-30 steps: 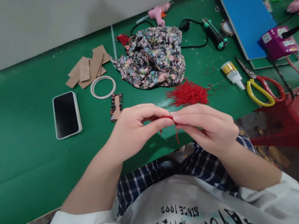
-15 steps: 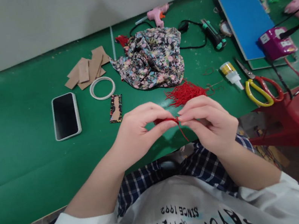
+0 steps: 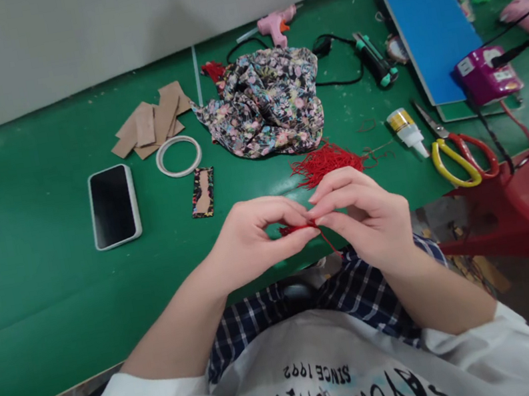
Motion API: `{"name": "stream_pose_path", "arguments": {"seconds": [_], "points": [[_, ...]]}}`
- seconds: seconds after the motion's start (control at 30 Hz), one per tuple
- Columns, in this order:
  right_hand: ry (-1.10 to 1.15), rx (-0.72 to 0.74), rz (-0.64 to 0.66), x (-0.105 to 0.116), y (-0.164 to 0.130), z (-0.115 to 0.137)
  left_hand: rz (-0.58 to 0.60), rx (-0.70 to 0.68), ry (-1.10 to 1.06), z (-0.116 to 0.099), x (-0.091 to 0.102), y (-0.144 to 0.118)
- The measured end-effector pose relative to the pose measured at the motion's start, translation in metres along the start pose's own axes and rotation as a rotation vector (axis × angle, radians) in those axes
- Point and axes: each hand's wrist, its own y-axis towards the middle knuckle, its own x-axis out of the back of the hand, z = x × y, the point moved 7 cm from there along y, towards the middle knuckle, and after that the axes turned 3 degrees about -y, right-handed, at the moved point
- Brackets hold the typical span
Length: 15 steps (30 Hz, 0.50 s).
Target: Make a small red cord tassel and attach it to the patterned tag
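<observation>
Shifted slightly toward the body since the earlier frame, the bare left hand [image 3: 247, 241] is met at the fingertips by the bare right hand [image 3: 374, 220]; more of the small, slim bundle of red thread [image 3: 294, 228] is exposed, and its single red strand [image 3: 332, 245] is slanted farther outward. Judged by its look, the bundle is light, soft and limp, hardly fragile, though fine threads may be slid loose or snagged. It is best taken at its right end, where it appears gathered, between thumb and fingertip.

Above the smooth green tabletop [image 3: 58, 300], near its front edge, the bundle is held, with the crumpled black floral fabric [image 3: 269, 104] and the loose red thread pile [image 3: 325, 162] laid beyond it. Across the gap between left thumb and forefinger its tuft is seen. Its right end is pinched by both hands' fingertips; exactly which threads are gripped cannot be told. Below them the strand is hung.
</observation>
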Motion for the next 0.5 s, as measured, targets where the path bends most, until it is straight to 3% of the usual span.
{"name": "stream_pose_path", "arguments": {"seconds": [0.5], "points": [[-0.181, 0.16, -0.044, 0.004, -0.003, 0.018, -0.229, -0.306, 0.558, -0.031, 0.009, -0.01]]}}
